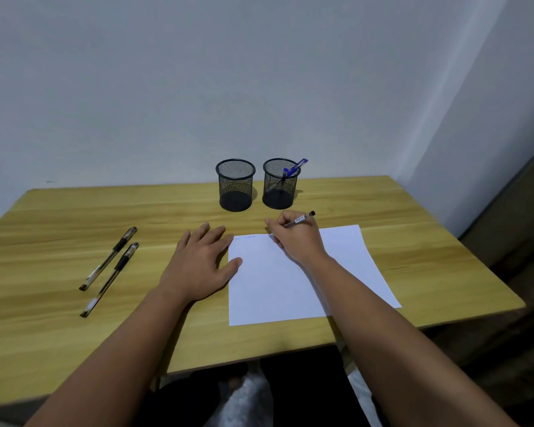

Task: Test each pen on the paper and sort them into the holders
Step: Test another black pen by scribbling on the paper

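With the right hand gripping a pen and the left hand flat, the paper could slide.

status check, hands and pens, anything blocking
Right hand grips pen, tip at paper. Left hand flat, steadying the sheet. Two pens wait left. Nothing blocking.

Faint blue scribbles on paper, pen label: unreadable

Plain room, wooden desk, bare wall
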A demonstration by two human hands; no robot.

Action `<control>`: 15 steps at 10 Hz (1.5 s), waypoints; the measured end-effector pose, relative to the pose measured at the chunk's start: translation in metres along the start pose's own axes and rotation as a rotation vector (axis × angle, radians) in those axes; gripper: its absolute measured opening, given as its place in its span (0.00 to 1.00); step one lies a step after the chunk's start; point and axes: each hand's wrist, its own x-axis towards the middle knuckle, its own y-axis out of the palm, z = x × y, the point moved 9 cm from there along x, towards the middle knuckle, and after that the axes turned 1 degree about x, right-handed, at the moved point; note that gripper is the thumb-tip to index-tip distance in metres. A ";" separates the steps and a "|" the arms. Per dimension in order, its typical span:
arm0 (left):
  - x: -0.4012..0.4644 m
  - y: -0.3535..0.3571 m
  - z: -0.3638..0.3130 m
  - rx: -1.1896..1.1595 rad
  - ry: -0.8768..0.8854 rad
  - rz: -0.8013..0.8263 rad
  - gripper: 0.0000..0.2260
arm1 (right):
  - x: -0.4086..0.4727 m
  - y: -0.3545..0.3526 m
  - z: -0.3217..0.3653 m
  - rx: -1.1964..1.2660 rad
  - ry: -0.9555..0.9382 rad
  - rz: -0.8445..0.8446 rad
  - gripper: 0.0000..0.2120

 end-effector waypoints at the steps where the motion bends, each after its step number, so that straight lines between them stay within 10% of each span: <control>1: 0.000 0.000 0.000 -0.002 -0.002 -0.001 0.35 | 0.000 -0.003 -0.001 0.043 0.003 -0.021 0.18; 15: -0.001 0.001 0.002 -0.003 -0.017 0.018 0.35 | 0.000 -0.008 0.001 0.016 -0.062 -0.104 0.19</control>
